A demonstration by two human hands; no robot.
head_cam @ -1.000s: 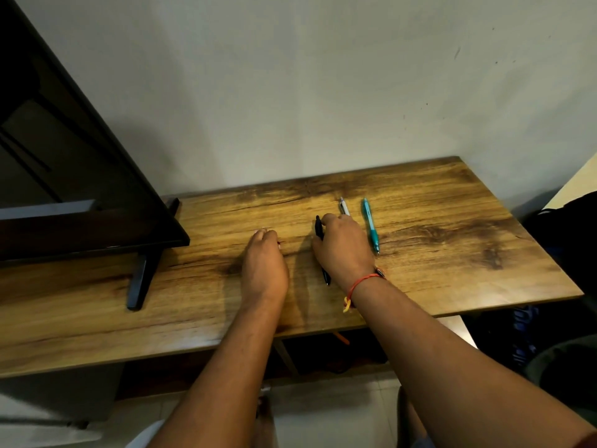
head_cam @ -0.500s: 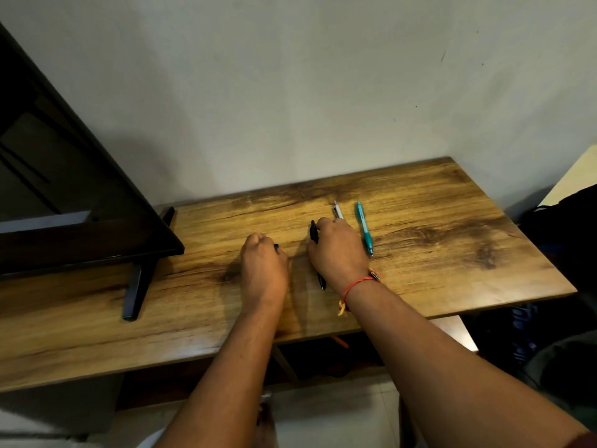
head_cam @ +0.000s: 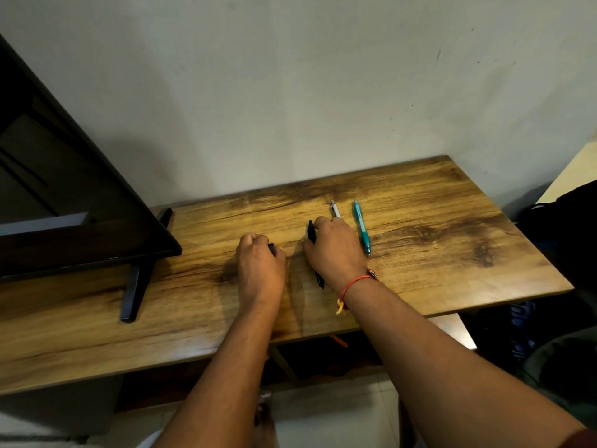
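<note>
Three pens lie side by side on the wooden desk [head_cam: 436, 253]. My right hand [head_cam: 336, 250] rests over the black pen [head_cam: 319, 279], fingers curled round its upper part; the pen's tip end shows below the palm. Just right of that hand lie a white pen [head_cam: 335, 210], mostly hidden by my fingers, and a teal pen [head_cam: 361, 227], which lies free. My left hand [head_cam: 261, 266] sits on the desk left of the black pen, fingers curled round a small dark piece [head_cam: 272, 249]; I cannot tell what that piece is.
A black monitor [head_cam: 80, 205] on a splayed stand foot [head_cam: 132, 295] fills the desk's left part. The wall runs right behind the desk. Dark bags [head_cam: 562, 227] stand off the right edge, and a tiled floor [head_cam: 332, 415] shows below the front edge.
Both hands stay in nearly the same spots on the desk. My left fingers have curled tighter round the small dark piece. The view has shifted a little.
</note>
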